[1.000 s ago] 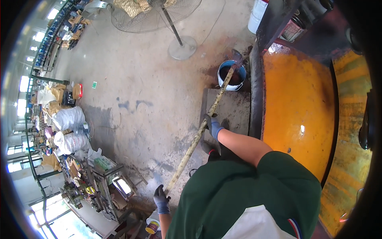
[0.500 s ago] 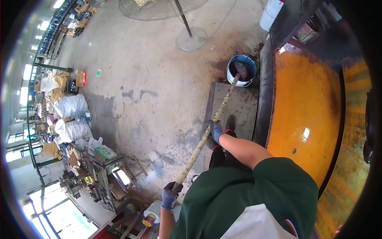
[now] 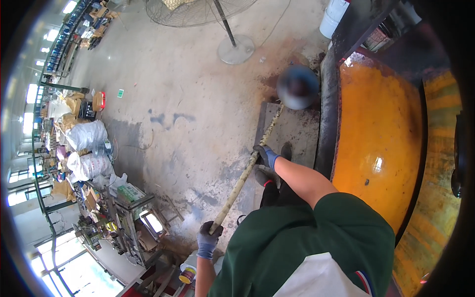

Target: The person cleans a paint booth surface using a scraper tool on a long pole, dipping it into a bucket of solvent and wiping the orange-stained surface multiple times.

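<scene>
A long, pale, mottled pole [image 3: 235,194] slants from the lower middle up toward a bucket [image 3: 308,100]. My left hand [image 3: 208,236], in a grey and dark glove, is closed round the pole's near end. Farther up, my right hand [image 3: 267,156], gloved the same way, grips the pole about midway. The far end of the pole reaches the bucket's near left side. A blur covers the bucket, so I cannot tell what is in it or whether the pole's tip is inside.
My feet are on a grey platform [image 3: 295,129] beside the bucket. On the right stands a large orange-coated trough [image 3: 381,133] with a dark edge. A fan base [image 3: 236,49] and a white drum [image 3: 334,19] are farther off. Wrapped bags [image 3: 89,133] and a cluttered bench [image 3: 133,195] line the left.
Both hands have shifted slightly left with the pole, and its far end has drawn back toward the bucket's near left edge. The bucket, sharp before, is now blurred.
</scene>
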`<state>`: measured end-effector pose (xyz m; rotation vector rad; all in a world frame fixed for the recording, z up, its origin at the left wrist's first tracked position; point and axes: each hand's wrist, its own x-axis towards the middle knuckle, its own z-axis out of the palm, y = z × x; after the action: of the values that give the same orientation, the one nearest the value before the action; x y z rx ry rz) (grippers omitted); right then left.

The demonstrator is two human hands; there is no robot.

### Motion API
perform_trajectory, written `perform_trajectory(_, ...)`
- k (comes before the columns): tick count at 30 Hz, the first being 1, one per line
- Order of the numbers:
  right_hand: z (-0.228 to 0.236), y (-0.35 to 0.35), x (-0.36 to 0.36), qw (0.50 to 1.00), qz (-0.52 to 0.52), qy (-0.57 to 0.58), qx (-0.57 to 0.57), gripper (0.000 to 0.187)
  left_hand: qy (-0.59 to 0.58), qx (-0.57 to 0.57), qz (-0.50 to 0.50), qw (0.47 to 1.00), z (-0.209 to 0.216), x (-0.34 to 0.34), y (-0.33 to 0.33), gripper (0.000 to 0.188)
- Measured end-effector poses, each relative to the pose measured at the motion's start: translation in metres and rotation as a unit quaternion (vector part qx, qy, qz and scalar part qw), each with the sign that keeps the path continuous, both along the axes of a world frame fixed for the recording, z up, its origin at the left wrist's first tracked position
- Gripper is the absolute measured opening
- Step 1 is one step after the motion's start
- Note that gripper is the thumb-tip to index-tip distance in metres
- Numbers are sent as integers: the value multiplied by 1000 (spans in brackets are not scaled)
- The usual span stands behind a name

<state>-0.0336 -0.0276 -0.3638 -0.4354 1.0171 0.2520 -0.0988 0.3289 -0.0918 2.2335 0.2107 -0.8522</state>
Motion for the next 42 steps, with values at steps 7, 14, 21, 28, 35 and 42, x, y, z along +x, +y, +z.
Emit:
perform_trajectory(7,31,-19,-5,987,-55,-70,132,20,-97,54,-103,989,-25,-3,22,40)
perform_trajectory(14,14,-34,-9,985,-69,-44,154,24,-194,26,-164,967,-13,14,1,40)
perform_trajectory(21,-14,-49,14,999,-19,36,33,22,29,-94,-6,995,-16,28,-33,36)
perform_trajectory(28,-25,-53,56,997,49,55,-27,21,-35,-63,-38,997,-26,32,-47,31)
perform_trajectory(35,-28,-10,80,962,209,88,-149,28,66,-124,112,984,-19,25,-17,28)
perform_trajectory(42,11,-4,84,952,228,122,-164,32,111,-101,117,982,0,23,-18,29)
